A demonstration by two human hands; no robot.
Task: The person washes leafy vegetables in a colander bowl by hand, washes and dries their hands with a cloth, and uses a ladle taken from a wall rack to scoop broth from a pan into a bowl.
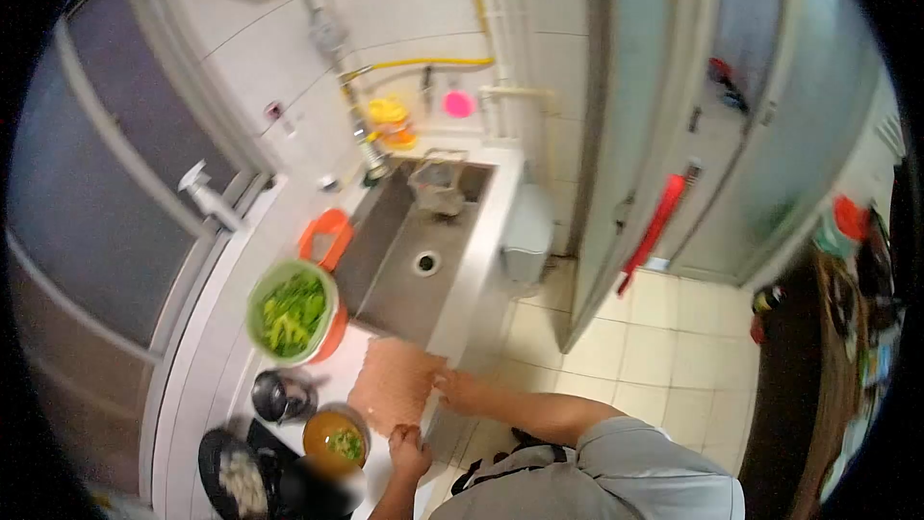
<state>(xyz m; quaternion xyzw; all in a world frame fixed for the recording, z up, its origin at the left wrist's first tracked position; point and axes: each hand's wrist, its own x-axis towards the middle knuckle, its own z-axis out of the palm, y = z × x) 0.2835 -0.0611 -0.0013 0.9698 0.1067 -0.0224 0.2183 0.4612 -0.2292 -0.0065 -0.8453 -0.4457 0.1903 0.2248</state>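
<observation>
A pinkish-orange textured cloth (393, 387) lies spread on the white counter, just in front of the sink. My right hand (456, 391) is closed on its right edge, near the counter's front. My left hand (410, 449) is closed at the cloth's lower corner, with the fingers curled. Beside the cloth, a green colander (258, 320) holds leafy greens (295, 316) and sits in an orange basin (333, 332). Close to my left hand is a bowl (313, 435) of orange-brown liquid with chopped green pieces.
Behind the cloth is a steel sink (404, 294) with a strainer basket (438, 188). A glass jar (281, 397) and a black dish (207, 467) with pale pieces stand at the left. A grey bin (528, 236) stands right of the sink, near a glass door (626, 135).
</observation>
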